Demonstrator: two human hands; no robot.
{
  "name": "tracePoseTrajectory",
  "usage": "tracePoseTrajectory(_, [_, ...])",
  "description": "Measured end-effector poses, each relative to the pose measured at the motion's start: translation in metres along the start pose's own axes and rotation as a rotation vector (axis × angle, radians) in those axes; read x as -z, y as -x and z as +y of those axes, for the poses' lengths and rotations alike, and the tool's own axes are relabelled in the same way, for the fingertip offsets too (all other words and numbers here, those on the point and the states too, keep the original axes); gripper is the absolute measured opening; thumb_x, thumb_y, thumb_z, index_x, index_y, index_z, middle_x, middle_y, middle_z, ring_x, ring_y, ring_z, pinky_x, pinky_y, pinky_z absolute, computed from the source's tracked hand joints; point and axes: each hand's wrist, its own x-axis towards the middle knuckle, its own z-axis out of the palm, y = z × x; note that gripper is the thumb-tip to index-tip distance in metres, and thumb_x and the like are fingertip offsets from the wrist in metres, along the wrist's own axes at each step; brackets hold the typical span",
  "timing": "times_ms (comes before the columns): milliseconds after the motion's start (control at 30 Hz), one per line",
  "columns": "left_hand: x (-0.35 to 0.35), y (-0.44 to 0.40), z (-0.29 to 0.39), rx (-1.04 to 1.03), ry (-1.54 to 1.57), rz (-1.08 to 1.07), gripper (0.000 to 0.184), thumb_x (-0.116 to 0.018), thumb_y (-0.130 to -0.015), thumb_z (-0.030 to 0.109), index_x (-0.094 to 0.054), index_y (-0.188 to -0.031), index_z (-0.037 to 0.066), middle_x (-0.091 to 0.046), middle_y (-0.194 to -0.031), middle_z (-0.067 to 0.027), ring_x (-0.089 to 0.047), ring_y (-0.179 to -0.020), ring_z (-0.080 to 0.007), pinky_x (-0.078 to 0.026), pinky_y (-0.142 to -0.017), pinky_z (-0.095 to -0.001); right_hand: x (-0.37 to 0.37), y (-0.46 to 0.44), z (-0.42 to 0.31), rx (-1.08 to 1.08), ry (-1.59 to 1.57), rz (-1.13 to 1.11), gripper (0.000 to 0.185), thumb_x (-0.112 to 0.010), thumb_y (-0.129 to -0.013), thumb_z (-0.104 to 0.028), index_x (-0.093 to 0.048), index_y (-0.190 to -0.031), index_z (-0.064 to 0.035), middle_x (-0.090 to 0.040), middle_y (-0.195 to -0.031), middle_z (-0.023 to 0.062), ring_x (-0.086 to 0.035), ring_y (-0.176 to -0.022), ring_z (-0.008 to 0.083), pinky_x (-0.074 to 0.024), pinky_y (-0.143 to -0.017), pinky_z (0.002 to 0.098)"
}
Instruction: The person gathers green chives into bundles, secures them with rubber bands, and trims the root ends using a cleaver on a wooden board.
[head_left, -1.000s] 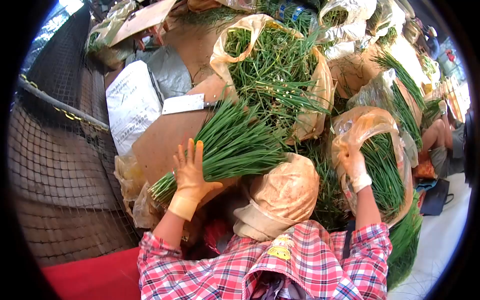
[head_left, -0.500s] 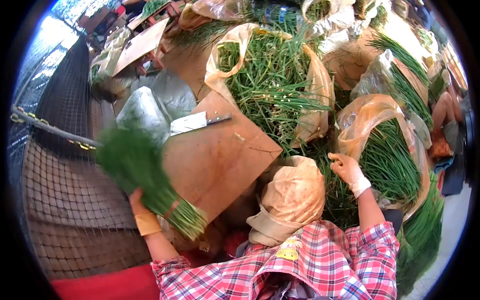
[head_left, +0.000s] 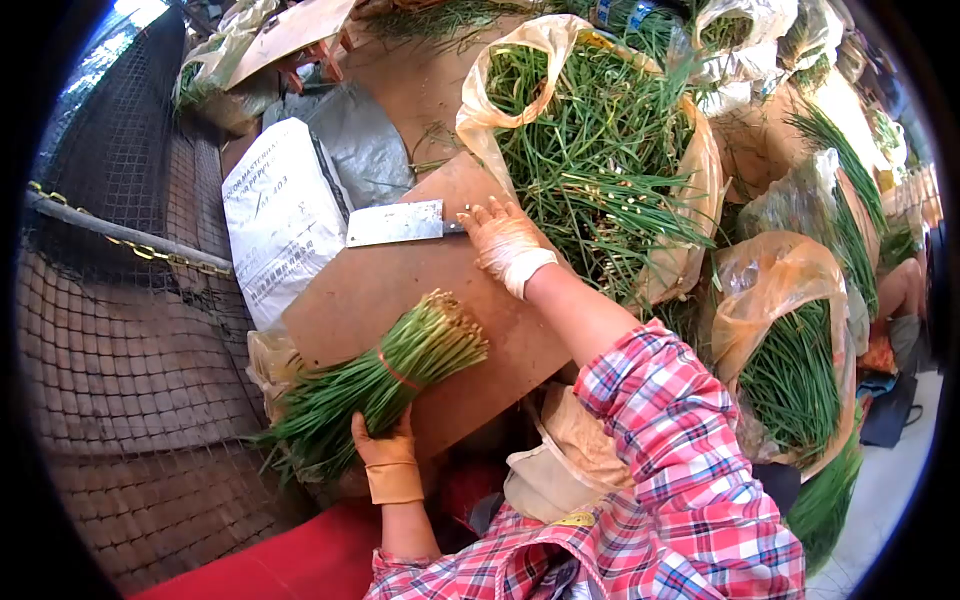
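Observation:
My left hand [head_left: 388,455], in an orange glove, is closed around a bundle of long green chives [head_left: 385,375]. A red band [head_left: 400,370] ties the bundle, and its pale cut ends point up and right over the brown board [head_left: 470,330]. My right hand [head_left: 505,240], gloved with a white wrist wrap, reaches across the board with its fingers apart. It lies over the handle of a cleaver [head_left: 395,223], covering most of that handle. The wide metal blade points left, near a white printed sack [head_left: 280,220].
A large plastic bag of loose greens [head_left: 590,140] stands beyond the board. To the right is another bag [head_left: 775,270] with long chives inside. Black netting [head_left: 130,370] and a rail [head_left: 130,235] run along the left. A tan cap [head_left: 575,450] sits below the board.
The chive bundle has swung around and right, its cut ends now over the board. My right hand has moved left from beside the bags to the cleaver handle. The view has shifted.

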Motion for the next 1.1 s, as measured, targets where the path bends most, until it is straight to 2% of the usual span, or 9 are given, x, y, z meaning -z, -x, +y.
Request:
tracePoseTrajectory(100, [-0.006, -0.015, -0.018, -0.029, -0.062, -0.076, 0.051, -0.061, -0.082, 0.022, -0.046, -0.126, 0.003, -0.045, -0.131, -0.0174, -0.042, -0.12, -0.0359, -0.037, -0.099, -0.0581, 0.041, -0.018, 0.002, -0.182, -0.133, -0.685, 0.046, -0.057, -0.079, -0.018, -0.049, -0.123, -0.0123, -0.065, -0.097, 0.0091, -0.061, -0.096, 0.0281, -0.0447, -0.083, 0.0439])
tracePoseTrajectory(300, [-0.061, 0.022, -0.053, 0.038, -0.258, 0.066, 0.05, -0.06, -0.087, 0.028, -0.044, -0.127, 0.004, -0.045, -0.13, -0.0192, -0.042, -0.12, -0.0354, -0.037, -0.098, -0.0579, 0.119, 0.015, 0.061, -0.592, -0.478, -0.85, 0.051, -0.051, -0.075, -0.011, -0.048, -0.125, -0.0091, -0.063, -0.1, 0.0194, -0.061, -0.092, 0.0333, -0.0476, -0.079, 0.038])
tracePoseTrajectory(433, [-0.069, 0.07, -0.017, 0.635, -0.829, -0.132, 0.051, -0.068, -0.08, 0.026, -0.049, -0.123, 0.007, -0.055, -0.117, -0.019, -0.056, -0.103, -0.0339, -0.044, -0.093, -0.0508, 0.145, 0.1, 0.076, -0.652, -0.958, -0.248, 0.056, -0.062, -0.08, -0.03, -0.045, -0.129, -0.0078, -0.064, -0.097, 0.0178, -0.063, -0.087, 0.0327, -0.0482, -0.078, 0.037])
tracePoseTrajectory(500, [-0.128, 0.073, -0.015, 0.466, -0.968, -0.484, 0.055, -0.072, -0.076, 0.019, -0.049, -0.124, 0.005, -0.057, -0.115, -0.0196, -0.059, -0.101, -0.0306, -0.046, -0.092, -0.0444, 0.196, 0.098, 0.065, -0.928, -1.283, -0.479, 0.057, -0.064, -0.082, -0.027, -0.044, -0.131, -0.0064, -0.062, -0.106, 0.017, -0.062, -0.095, 0.0303, -0.0473, -0.082, 0.0351])
tracePoseTrajectory(633, [-0.209, -0.003, -0.071, -0.95, -2.222, -0.868, 0.098, -0.084, -0.056, 0.017, -0.032, -0.137, 0.001, -0.054, -0.121, -0.0196, -0.054, -0.112, -0.0312, -0.041, -0.097, -0.0362, 0.209, 0.105, 0.041, -0.672, -1.318, -0.15, 0.059, -0.064, -0.084, -0.025, -0.04, -0.133, -0.0026, -0.056, -0.121, 0.018, -0.057, -0.107, 0.0285, -0.0446, -0.09, 0.0329])
tracePoseTrajectory(733, [-0.194, -0.058, -0.104, -0.981, -2.194, -1.092, 0.115, -0.087, -0.049, 0.026, -0.022, -0.139, -0.002, -0.047, -0.131, -0.0169, -0.048, -0.118, -0.0279, -0.036, -0.1, -0.0377, 0.225, 0.107, 0.026, -0.624, -1.098, -0.227, 0.055, -0.057, -0.087, -0.025, -0.038, -0.132, -0.0007, -0.053, -0.12, 0.0238, -0.055, -0.107, 0.0346, -0.0447, -0.089, 0.0355])
tracePoseTrajectory(833, [-0.193, -0.036, -0.134, -0.425, -2.821, -0.701, 0.117, -0.088, -0.043, 0.03, -0.025, -0.137, -0.001, -0.049, -0.128, -0.0165, -0.048, -0.117, -0.03, -0.039, -0.097, -0.0382, 0.236, 0.117, 0.003, -0.598, -0.812, -0.539, 0.048, -0.05, -0.089, -0.027, -0.041, -0.129, -0.003, -0.063, -0.09, 0.0216, -0.061, -0.081, 0.0395, -0.0498, -0.069, 0.0453])
tracePoseTrajectory(933, [-0.171, -0.034, -0.143, -1.013, -2.81, -0.749, 0.078, -0.086, -0.045, 0.031, -0.047, -0.108, 0.006, -0.058, -0.107, -0.0129, -0.059, -0.096, -0.0275, -0.047, -0.082, -0.0361, 0.221, 0.132, -0.019, -0.563, -0.756, -0.521, 0.043, -0.046, -0.089, -0.026, -0.044, -0.127, -0.005, -0.064, -0.073, 0.017, -0.062, -0.067, 0.0378, -0.0488, -0.062, 0.0477])
tracePoseTrajectory(1100, [-0.179, -0.045, -0.14, -0.831, -2.811, -0.686, 0.075, -0.084, -0.047, 0.032, -0.05, -0.108, 0.007, -0.061, -0.1, -0.0129, -0.06, -0.093, -0.03, -0.048, -0.08, -0.038, 0.212, 0.125, -0.022, -0.545, -0.735, -0.605, 0.041, -0.045, -0.089, -0.022, -0.044, -0.126, -0.0042, -0.064, -0.072, 0.0181, -0.063, -0.067, 0.0365, -0.0492, -0.061, 0.0472])
